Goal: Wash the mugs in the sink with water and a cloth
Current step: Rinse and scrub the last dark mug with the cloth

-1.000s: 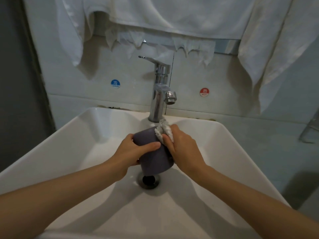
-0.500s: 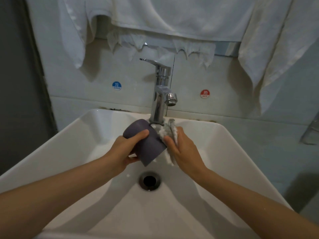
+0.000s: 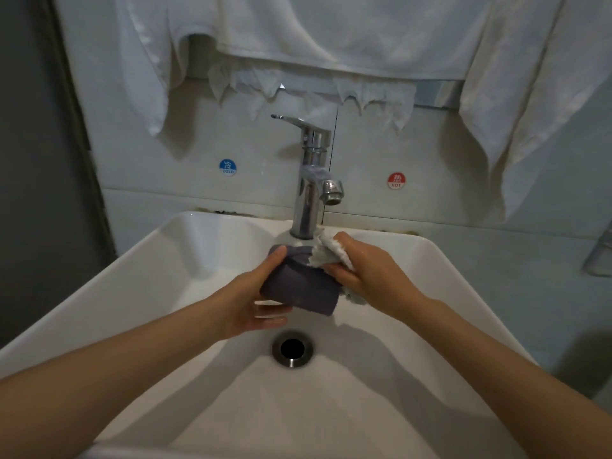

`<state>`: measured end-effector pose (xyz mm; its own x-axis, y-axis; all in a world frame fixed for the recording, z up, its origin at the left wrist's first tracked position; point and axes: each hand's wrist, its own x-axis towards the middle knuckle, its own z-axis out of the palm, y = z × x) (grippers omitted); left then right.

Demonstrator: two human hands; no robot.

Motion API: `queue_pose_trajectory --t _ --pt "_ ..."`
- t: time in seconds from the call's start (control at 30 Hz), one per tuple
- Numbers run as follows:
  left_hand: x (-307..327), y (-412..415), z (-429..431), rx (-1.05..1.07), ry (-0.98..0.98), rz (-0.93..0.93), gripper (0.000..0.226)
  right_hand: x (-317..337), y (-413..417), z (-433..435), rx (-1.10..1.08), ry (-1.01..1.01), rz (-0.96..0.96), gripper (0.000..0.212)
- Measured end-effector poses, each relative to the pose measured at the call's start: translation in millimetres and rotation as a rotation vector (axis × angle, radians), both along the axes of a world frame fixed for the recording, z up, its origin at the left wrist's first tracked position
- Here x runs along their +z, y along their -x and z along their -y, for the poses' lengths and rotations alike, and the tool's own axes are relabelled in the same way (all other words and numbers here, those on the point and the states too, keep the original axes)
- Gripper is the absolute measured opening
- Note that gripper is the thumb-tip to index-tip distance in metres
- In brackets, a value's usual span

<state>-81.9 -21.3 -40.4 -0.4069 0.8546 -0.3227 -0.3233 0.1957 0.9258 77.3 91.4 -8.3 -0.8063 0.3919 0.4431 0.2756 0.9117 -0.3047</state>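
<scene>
**Over the white sink (image 3: 132, 276), mug (image 3: 298, 286) meets cloth (image 3: 328, 253)**

Pale tiled wall up ahead, white towels (image 3: 331, 34) draped across the top of it, and the chrome tap (image 3: 311, 180) standing dead centre at the back of the basin, lever swung out to my left. A blue COLD sticker (image 3: 228, 167) sits on the tiles left of the tap and a red HOT sticker (image 3: 395, 181) on the right.

Down to the action. Both my forearms reach in over the front rim, and the dark grey mug is up in the air between my hands, tipped over on its side, hanging above the basin just behind the drain (image 3: 292, 348) and just in front of the tap's base. Which end is the mouth, I cannot tell from here.

My left hand (image 3: 251, 299) has it in a firm grip: thumb laid over the top of the mug's wall, fingers curled underneath.

My right hand (image 3: 367, 276) is closed round the white cloth, thumb and fingers pinching it in a bunch. The cloth is pressed right up against the mug's upper right side. One crumpled end sticks up above my knuckles toward the tap, and a bit more pokes out below my palm beside the mug.

The drain is open and dark, ringed in metal, at the bottom of the basin.
</scene>
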Motion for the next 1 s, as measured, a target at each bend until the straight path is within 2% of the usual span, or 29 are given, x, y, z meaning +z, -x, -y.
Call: queue_pose_trajectory --t 0.07,0.23,0.3,0.37,0.43,0.57,0.67,0.77,0.8,0.9,1.0 --pt "-1 -1 0 -0.013 -0.014 -0.012 0.046 5 -4 -5 0.036 0.018 0.054 0.012" --pt "-3 -1 -1 -0.015 -0.092 -0.047 0.067 16 -22 -22 0.024 0.220 0.312 0.017" --pt "-5 0 -3 -0.015 -0.097 -0.120 0.066 19 -29 -26 -0.037 0.168 0.384 0.017" --pt "-5 -1 -3 -0.056 -0.095 -0.237 0.070 22 -32 -29 -0.152 0.088 0.300 0.013" --pt "-5 -3 -2 -0.111 -0.111 -0.321 0.073 21 -29 -33 -0.241 0.088 0.132 0.018" --pt "-6 -11 -2 -0.166 -0.183 -0.329 0.064 11 -10 -12 -0.127 0.141 -0.102 0.040" --pt "-7 -13 2 -0.203 -0.234 -0.333 0.063 -3 5 23 0.023 0.035 -0.112 0.044" --pt "-9 -16 5 -0.219 -0.267 -0.352 0.058 -16 15 41 0.057 -0.241 -0.099 0.040" --pt "-9 -16 5 -0.200 -0.266 -0.342 0.058 -17 16 41 0.022 -0.243 -0.083 0.040" --pt "-8 -15 1 -0.141 -0.254 -0.323 0.067 -14 13 22 -0.212 -0.064 -0.064 0.046" --pt "-6 -15 1 -0.136 -0.240 -0.345 0.067 -18 0 -3 -0.418 0.028 -0.030 0.039"
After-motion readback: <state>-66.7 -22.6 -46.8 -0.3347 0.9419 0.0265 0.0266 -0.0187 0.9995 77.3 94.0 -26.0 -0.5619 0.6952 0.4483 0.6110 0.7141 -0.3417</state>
